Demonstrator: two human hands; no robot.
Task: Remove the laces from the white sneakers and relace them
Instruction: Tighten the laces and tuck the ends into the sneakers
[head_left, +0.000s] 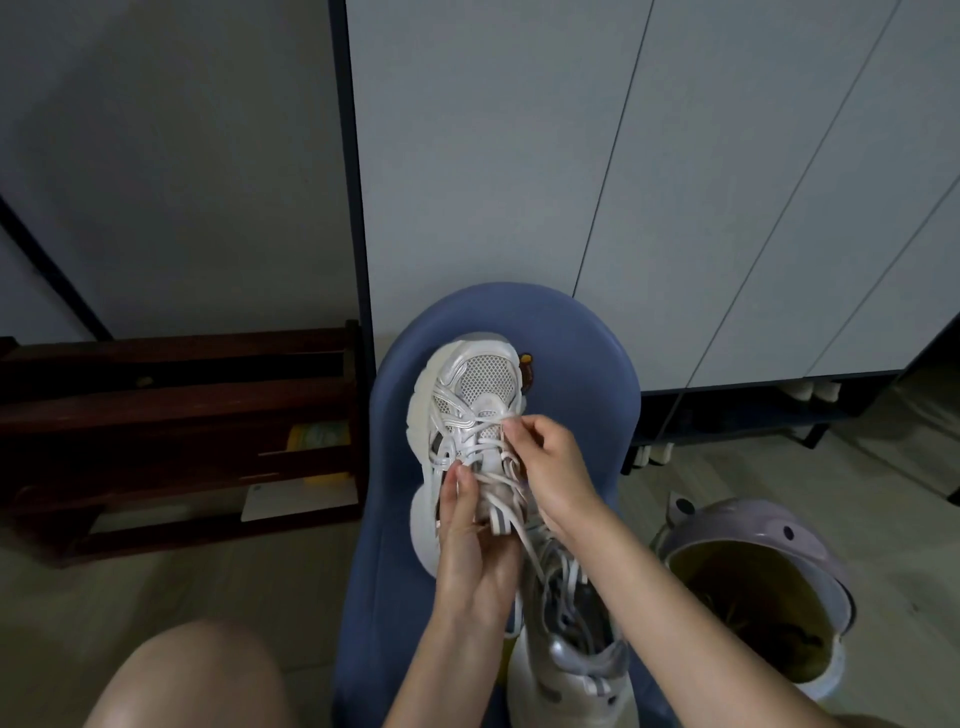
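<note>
Sneakers are the matter here, and the one being worked, a white mesh-toed sneaker (475, 415), lies on a blue padded seat (571, 415) straight ahead of the person, toe pointing away and heel toward the body; its long axis runs almost directly along the line of sight, so both hands reach it from the heel end. The left hand (467, 525) comes up along the near left side of the tongue, fingertips curled on the lace (480, 449) at a mid-height eyelet row; the right hand (550, 467) sits on the right flank, thumb and forefinger pinched on a strand a little farther toward the toe; neither hand is spread, both are narrowed onto lace. The right hand is the one nearer the toe and, by my reading, the one placed to draw the strand through; the left looks placed to steady or feed. Loose lace ends trail back from the tongue toward the person. Whether this is unlacing or relacing cannot be told from the crossings alone. A second sneaker (566, 654) stands close under the right forearm, nearer the body, its laces slack; a lilac bin (769, 525) sits to the right on the floor; a dark wooden rack (171, 431) lies to the left.
</note>
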